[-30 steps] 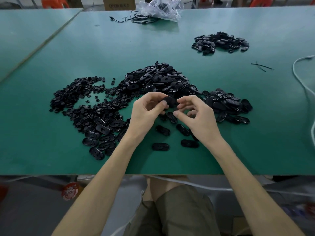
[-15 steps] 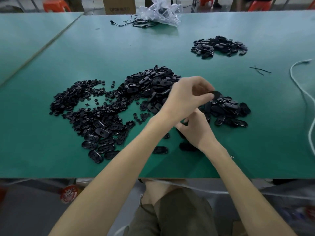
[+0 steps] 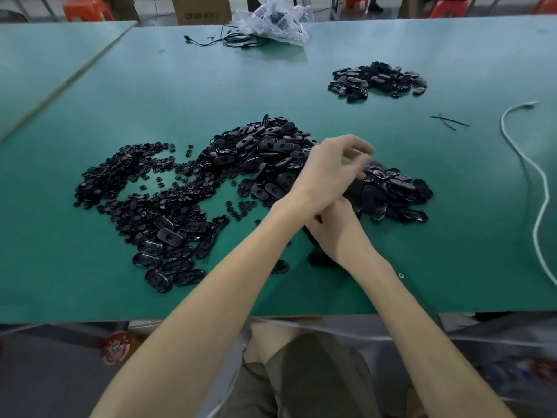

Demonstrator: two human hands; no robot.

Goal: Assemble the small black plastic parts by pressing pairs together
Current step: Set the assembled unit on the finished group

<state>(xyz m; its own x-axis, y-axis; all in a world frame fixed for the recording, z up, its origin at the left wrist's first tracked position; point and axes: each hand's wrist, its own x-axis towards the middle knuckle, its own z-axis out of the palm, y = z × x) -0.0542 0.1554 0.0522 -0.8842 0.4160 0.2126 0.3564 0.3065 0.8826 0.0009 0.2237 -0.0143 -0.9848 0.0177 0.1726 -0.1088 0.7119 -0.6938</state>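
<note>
Black plastic parts (image 3: 265, 152) piled on bench (image 3: 180, 86). Left hand (image 3: 328, 173) crossed over right hand (image 3: 340, 233), above nearby pile (image 3: 394, 191); grip apart, fingers loose. Right grip hidden: cannot tell.

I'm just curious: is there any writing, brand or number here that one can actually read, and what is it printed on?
"OTOP", or something close, followed by blurred characters: dark print on the cardboard box at the top of the view; the reading is uncertain.
On the red round sticker, low on the left: a cartoon figure; any words are too blurred to read.
On the black plastic parts: no readable markings.
</note>
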